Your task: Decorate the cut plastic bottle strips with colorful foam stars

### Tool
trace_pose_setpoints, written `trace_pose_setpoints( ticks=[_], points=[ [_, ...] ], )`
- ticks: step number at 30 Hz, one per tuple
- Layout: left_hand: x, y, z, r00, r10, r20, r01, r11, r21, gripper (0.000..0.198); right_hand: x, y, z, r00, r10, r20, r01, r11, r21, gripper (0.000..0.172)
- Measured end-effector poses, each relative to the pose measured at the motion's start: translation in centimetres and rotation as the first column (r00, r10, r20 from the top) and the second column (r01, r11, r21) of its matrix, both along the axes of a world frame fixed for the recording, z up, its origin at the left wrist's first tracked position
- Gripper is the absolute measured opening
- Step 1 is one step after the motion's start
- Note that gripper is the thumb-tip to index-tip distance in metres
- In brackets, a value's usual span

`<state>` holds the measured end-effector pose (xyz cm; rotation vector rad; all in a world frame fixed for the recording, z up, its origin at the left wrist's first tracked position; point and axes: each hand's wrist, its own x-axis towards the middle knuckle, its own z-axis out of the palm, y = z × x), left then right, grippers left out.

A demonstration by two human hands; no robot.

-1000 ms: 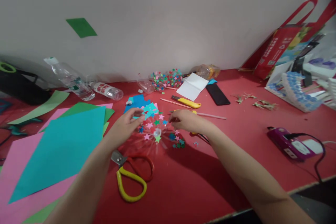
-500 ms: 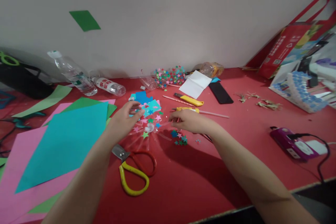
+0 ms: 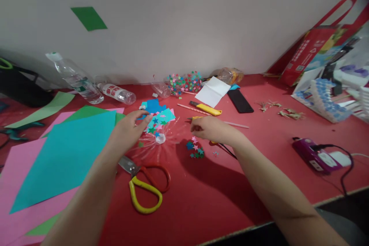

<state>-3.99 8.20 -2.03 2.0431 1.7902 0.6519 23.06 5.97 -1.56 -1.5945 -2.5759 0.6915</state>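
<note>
A clear plastic piece (image 3: pixel 160 138), cut into splayed strips and dotted with small coloured paper stars, lies on the red table (image 3: pixel 201 200) between my hands. My left hand (image 3: pixel 128 130) pinches its upper left edge with thumb and fingertips. My right hand (image 3: pixel 206 127) hovers by the strip ends on the right, fingers curled into a pinch; what they hold is hidden. A small heap of loose stars (image 3: pixel 195 150) sits just below my right hand. Cyan and blue paper scraps (image 3: pixel 157 111) lie behind the plastic piece.
Yellow-handled scissors (image 3: pixel 145 194) lie near my left forearm. Cyan (image 3: pixel 66 157), pink and green paper sheets cover the left. Two bottles (image 3: pixel 77 80), a star pile (image 3: pixel 184 82), a yellow utility knife (image 3: pixel 207 109), a black phone (image 3: pixel 240 101), a purple device (image 3: pixel 309 153) and a red bag (image 3: pixel 314 50) surround them.
The clear plastic piece has come down and to the left onto the table. My right hand has drawn slightly away from it, and my left hand has moved to its upper edge.
</note>
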Motion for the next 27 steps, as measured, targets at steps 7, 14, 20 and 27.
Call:
trace_pose_setpoints(
  ticks=[7, 14, 20, 27],
  points=[
    [-0.2, 0.0, -0.3, 0.999, -0.005, 0.032, 0.005, 1.000, 0.006, 0.054, -1.4, -0.5, -1.7, 0.978, 0.108, 0.177, -0.102, 0.994, -0.041, 0.018],
    [0.0, -0.2, 0.1, 0.998, -0.026, 0.055, 0.025, 1.000, 0.008, 0.050, -2.2, -0.7, -2.3, 0.954, 0.103, 0.282, -0.085, 0.993, -0.075, 0.016],
    [0.4, -1.0, 2.4, 0.995, 0.062, 0.075, -0.072, 0.987, 0.144, 0.041, -0.9, 0.1, -2.1, 0.962, 0.073, 0.262, -0.064, 0.997, -0.043, 0.013],
    [-0.5, -2.0, 4.5, 0.970, 0.117, 0.215, -0.174, 0.947, 0.271, 0.024, 0.2, 0.6, -0.2, 0.973, 0.024, 0.227, -0.025, 1.000, 0.000, 0.020]
  ],
)
